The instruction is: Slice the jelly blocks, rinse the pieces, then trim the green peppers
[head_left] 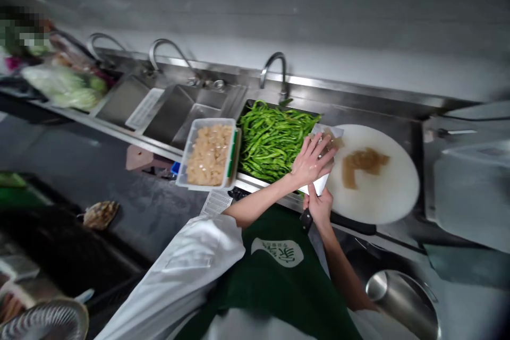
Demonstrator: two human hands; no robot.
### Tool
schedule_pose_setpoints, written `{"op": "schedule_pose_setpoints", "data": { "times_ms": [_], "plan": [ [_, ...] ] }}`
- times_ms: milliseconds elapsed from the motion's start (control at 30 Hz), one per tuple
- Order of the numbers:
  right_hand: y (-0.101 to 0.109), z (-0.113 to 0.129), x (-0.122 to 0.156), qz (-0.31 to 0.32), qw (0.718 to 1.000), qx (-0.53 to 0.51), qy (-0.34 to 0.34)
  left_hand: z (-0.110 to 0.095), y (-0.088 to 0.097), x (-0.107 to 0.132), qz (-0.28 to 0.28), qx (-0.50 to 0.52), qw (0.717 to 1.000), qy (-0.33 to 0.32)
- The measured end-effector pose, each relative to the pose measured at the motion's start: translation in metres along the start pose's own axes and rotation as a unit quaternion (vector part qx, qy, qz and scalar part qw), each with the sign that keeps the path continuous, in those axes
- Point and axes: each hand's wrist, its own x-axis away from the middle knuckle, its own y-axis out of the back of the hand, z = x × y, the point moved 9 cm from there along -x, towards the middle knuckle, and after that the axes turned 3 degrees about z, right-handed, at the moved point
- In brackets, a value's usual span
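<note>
Steel is framing the left side, where a sink [171,117] is lying beyond a clear tub [182,169] of pale tan pieces [211,155]. The tub is sitting at the counter's front edge, well left of both hands. To its right, green peppers [271,141] are filling a dark tray [299,110], and the left forearm is crossing its near right corner.

The left hand [314,159] is lying flat over the broad face of a cleaver [317,186], fingers spread wide and gripping nothing; whether its palm is pressing down cannot be told. Tan slices on the blade [337,142] are showing past the fingertips. The right hand [320,204] is closing around the cleaver at its handle end, nearer the body. The blade's long axis is running away from the body toward the wall, leaning a little right, and the blade is spanning the gap between tray and board.

Farther right, loose tan slices [365,161] are lying on a round white board [384,199], just beside the blade; the left fingertips are nearer to them than the right hand. White surface is extending beyond them to the board's curved right edge.
</note>
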Motion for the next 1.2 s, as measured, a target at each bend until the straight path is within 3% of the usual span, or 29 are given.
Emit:
{"op": "schedule_pose_setpoints", "data": {
  "times_ms": [200, 333, 400, 500, 567, 633, 833, 933, 1000, 1067, 1133, 1200],
  "plan": [
    [-0.191, -0.016, 0.018, 0.17, 0.984, 0.054, -0.024, 0.158, 0.103, 0.124, -0.083, -0.012, 0.986, 0.141],
    [-0.302, -0.033, 0.03, 0.271, 0.953, 0.119, -0.063, 0.261, 0.139, 0.223, -0.144, -0.005, 0.948, 0.283],
    [-0.333, -0.04, 0.027, 0.282, 0.943, 0.153, -0.086, 0.312, 0.14, 0.268, -0.161, 0.027, 0.916, 0.366],
    [-0.336, -0.044, 0.016, 0.256, 0.945, 0.17, -0.109, 0.37, 0.127, 0.314, -0.134, 0.098, 0.881, 0.443],
    [-0.316, -0.042, 0.009, 0.237, 0.951, 0.161, -0.113, 0.393, 0.121, 0.329, -0.113, 0.122, 0.877, 0.452],
    [-0.281, -0.036, 0.005, 0.217, 0.959, 0.151, -0.106, 0.406, 0.122, 0.335, -0.111, 0.127, 0.878, 0.448],
    [-0.139, -0.013, 0.021, 0.064, 0.991, 0.079, -0.09, 0.428, 0.137, 0.339, -0.102, 0.108, 0.867, 0.476],
    [-0.068, -0.003, 0.04, -0.035, 0.997, 0.004, -0.065, 0.423, 0.152, 0.331, -0.125, 0.066, 0.87, 0.473],
    [-0.016, -0.002, 0.051, -0.115, 0.992, -0.02, -0.044, 0.403, 0.157, 0.311, -0.158, 0.028, 0.876, 0.454],
    [0.04, -0.008, 0.061, -0.195, 0.98, -0.029, -0.032, 0.365, 0.142, 0.272, -0.178, 0.03, 0.9, 0.396],
    [0.096, -0.02, 0.069, -0.258, 0.965, -0.04, -0.029, 0.307, 0.102, 0.214, -0.157, 0.077, 0.936, 0.305],
    [0.148, -0.037, 0.075, -0.296, 0.953, -0.052, -0.036, 0.237, 0.048, 0.151, -0.112, 0.134, 0.961, 0.216]
  ]
}}
